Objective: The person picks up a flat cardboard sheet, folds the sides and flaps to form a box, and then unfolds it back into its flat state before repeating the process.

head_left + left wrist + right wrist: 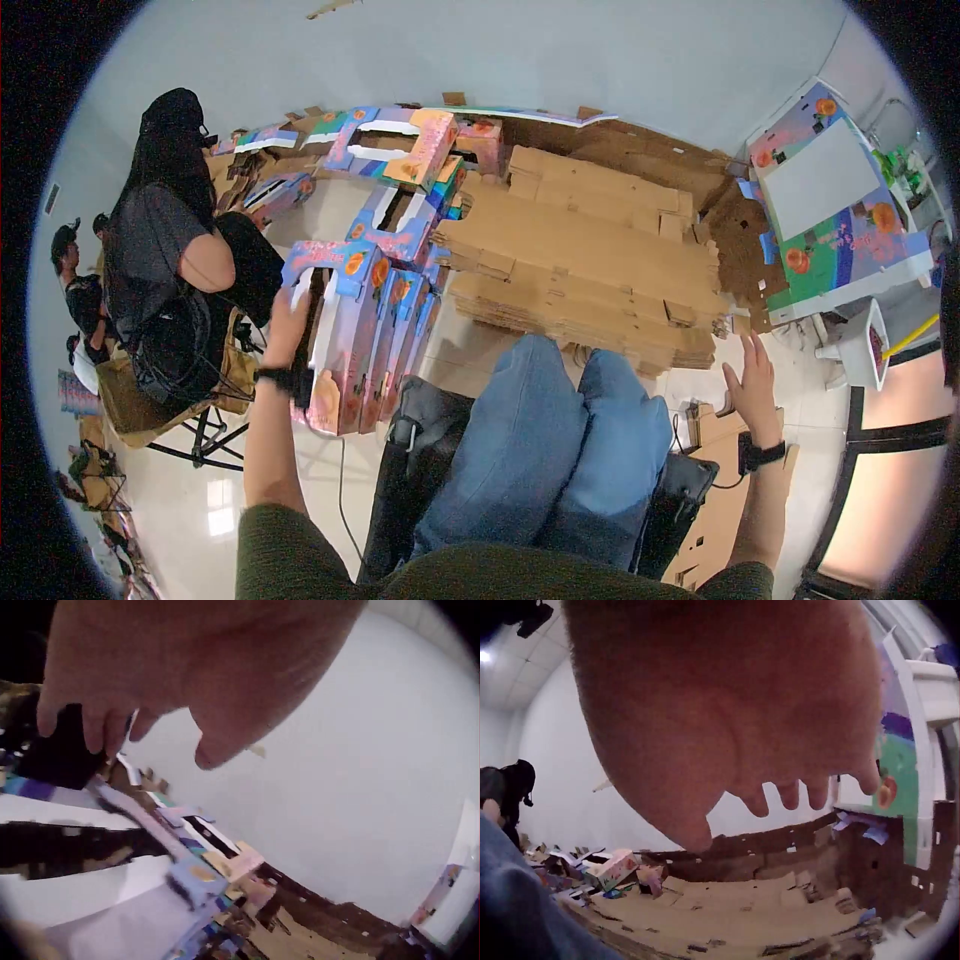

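Observation:
My left hand (286, 325) is beside the nearest printed box (345, 340), at its upper left side; whether it touches the box I cannot tell. In the left wrist view the fingers of the left hand (150, 690) are spread and relaxed above the boxes. My right hand (755, 385) hangs with spread fingers to the right of the stacked flat cardboard (590, 250), apart from it. The right wrist view shows the right hand (735, 720) holding nothing, with the cardboard stack (735, 915) below.
A seated person (165, 230) in dark clothes is at the left. More printed boxes (400, 145) stand behind the nearest ones. A large printed panel (850, 235) leans at the right, near a white bin (862, 345). Flat cardboard (715, 520) lies on the floor.

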A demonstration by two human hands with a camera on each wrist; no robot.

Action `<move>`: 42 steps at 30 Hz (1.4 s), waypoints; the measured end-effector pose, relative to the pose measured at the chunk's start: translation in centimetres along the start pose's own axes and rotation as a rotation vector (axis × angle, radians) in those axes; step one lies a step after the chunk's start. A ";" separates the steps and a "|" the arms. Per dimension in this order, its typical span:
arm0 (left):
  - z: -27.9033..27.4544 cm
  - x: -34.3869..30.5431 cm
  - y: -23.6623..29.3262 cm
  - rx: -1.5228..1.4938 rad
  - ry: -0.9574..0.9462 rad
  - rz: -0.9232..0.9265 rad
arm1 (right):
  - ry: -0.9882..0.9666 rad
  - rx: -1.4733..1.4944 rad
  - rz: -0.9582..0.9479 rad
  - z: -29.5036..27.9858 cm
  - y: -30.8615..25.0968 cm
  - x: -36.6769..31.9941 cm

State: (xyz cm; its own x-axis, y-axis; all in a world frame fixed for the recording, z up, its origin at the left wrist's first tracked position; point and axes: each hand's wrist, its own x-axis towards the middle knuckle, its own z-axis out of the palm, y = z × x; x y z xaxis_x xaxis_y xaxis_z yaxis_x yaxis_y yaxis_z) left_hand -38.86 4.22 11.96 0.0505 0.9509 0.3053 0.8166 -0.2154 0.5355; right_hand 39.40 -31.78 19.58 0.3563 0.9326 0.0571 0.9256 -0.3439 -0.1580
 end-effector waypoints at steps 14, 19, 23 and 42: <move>0.4 -23.3 -4.1 -0.964 -0.060 -1.059 | 0.113 0.033 0.124 -6.4 -4.1 -13.8; 3.6 -23.5 -6.5 -1.125 0.041 -1.187 | 0.101 0.143 0.152 -6.4 -5.2 -15.8; 1.9 -23.3 -3.8 -1.160 0.036 -1.448 | 0.142 0.153 0.124 -5.0 -4.5 -17.1; 1.5 -17.0 6.2 -1.352 0.323 -0.878 | 0.149 0.229 0.156 -5.0 -4.6 -19.2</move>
State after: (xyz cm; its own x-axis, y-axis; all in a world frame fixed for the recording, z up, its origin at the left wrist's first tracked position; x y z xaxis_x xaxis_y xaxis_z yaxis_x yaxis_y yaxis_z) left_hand -33.79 -12.97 8.92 -0.3850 0.8338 -0.3958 -0.5439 0.1415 0.8272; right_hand 28.92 -48.60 24.11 0.5221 0.8386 0.1555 0.8115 -0.4323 -0.3931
